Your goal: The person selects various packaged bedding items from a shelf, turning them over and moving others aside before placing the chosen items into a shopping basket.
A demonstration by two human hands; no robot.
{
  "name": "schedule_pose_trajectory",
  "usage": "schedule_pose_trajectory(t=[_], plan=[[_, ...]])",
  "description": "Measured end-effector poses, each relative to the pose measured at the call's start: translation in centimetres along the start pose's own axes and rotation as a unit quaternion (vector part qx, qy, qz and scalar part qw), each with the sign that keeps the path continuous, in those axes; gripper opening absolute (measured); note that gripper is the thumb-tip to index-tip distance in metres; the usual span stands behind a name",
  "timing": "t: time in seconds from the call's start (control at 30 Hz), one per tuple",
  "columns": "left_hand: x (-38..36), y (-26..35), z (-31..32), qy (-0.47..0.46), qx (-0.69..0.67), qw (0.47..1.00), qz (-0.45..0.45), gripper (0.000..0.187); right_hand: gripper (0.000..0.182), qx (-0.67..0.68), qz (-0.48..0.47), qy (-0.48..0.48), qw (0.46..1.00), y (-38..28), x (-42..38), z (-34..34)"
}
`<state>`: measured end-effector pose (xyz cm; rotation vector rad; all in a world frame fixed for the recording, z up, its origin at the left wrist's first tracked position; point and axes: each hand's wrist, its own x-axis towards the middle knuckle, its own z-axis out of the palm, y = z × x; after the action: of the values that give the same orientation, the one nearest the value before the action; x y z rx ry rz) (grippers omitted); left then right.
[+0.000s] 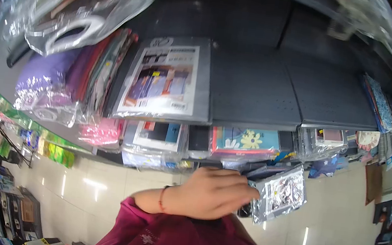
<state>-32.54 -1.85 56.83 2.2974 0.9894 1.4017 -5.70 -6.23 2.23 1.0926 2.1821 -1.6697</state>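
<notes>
Head view of a person before a dark shelf (255, 88) of wrapped goods. The left hand (218, 195) reaches across the body from the left, back uppermost, its fingers bent and drawn together. Its fingertips lie at the left edge of a clear packet (281, 193) — whether they grip it cannot be told, the thumb and palm being hidden. The right hand is not visible, and what it holds cannot be told.

The packet, containing a printed insert, is tilted, in front of and below the shelf; the pale, glossy floor (79, 184) shows beyond it. A red cord (162, 201) encircles the left wrist, with a black band (166, 188) just beside it; the maroon garment (180, 242) fills the lower centre.

On the shelf, a large packet (164, 78) with a printed sheet lies left of centre. To its left stand folded fabrics (101, 68) and a purple bundle (47, 70) in clear wrap; at the far right is a blue patterned packet (378, 104). Below the shelf's front edge appears a lower row — a pink packet (101, 129) at the left and a flowered packet (248, 141) near the middle. A clear bag (117, 5) hangs at upper left, overlapping the shelf.
</notes>
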Motion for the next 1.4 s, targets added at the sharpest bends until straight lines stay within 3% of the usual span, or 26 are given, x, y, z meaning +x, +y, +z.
schedule_pose_trajectory(t=[0.07,0.13,0.2,0.27,0.33,0.4,0.47,0.53,0.67,0.87,1.07,1.2,1.3,1.37,1.4], plan=[[-0.1,2.9,-4.6,0.051,0.017,0.993,0.105,0.006,0.039,0.048,-0.062,-0.006,0.997,-2.6,1.7,-1.5],[-1.4,3.6,-7.3,0.092,-0.082,0.981,0.149,0.007,0.039,0.097,-0.114,0.000,0.989,-5.5,2.8,-2.5],[-2.6,3.5,-9.9,0.090,-0.187,0.956,0.207,0.015,0.037,0.162,-0.044,0.007,0.986,-17.7,1.1,-6.0],[-4.0,2.8,-10.8,0.110,-0.261,0.927,0.244,0.022,0.033,0.138,-0.074,0.050,0.986,-23.7,2.3,-7.5],[-5.2,2.7,-10.9,0.161,-0.311,0.906,0.238,0.020,0.028,0.256,-0.173,0.092,0.947,-29.7,3.1,-9.8],[-6.5,2.5,-11.7,0.163,-0.396,0.879,0.210,0.019,0.026,0.248,-0.187,0.133,0.941,-38.5,1.1,-13.6],[-8.0,2.7,-12.7,0.142,-0.493,0.842,0.166,0.018,0.027,0.316,-0.226,0.208,0.898,-42.8,0.6,-15.8],[-9.4,2.9,-13.4,0.130,-0.570,0.800,0.135,0.017,0.034,0.434,-0.254,0.227,0.834,-44.5,1.2,-17.7],[-11.7,2.4,-13.9,0.126,-0.653,0.732,0.150,0.017,0.062,0.491,-0.220,0.180,0.824,-46.9,1.6,-19.5],[-12.4,0.0,-17.0,0.056,-0.647,0.741,0.169,0.017,0.067,0.485,-0.190,0.216,0.826,-49.9,2.3,-18.7],[-13.0,0.6,-18.0,0.086,-0.668,0.729,0.121,0.015,0.050,0.430,-0.159,0.330,0.825,-50.2,3.5,-18.3],[-12.8,0.9,-18.8,0.040,-0.721,0.687,0.084,0.012,0.037,0.463,-0.208,0.325,0.798,-49.9,3.7,-17.6],[-13.1,-1.3,-18.2,0.025,-0.610,0.775,0.163,0.015,0.033,0.459,-0.268,0.279,0.800,-48.5,1.8,-15.3],[-12.9,-2.6,-18.4,0.055,-0.439,0.871,0.214,0.014,0.041,0.442,-0.295,0.234,0.814,-47.7,-0.9,-13.1],[-12.6,-2.5,-19.2,0.083,-0.331,0.916,0.212,0.013,0.051,0.412,-0.324,0.155,0.837,-46.7,-2.0,-12.7]])
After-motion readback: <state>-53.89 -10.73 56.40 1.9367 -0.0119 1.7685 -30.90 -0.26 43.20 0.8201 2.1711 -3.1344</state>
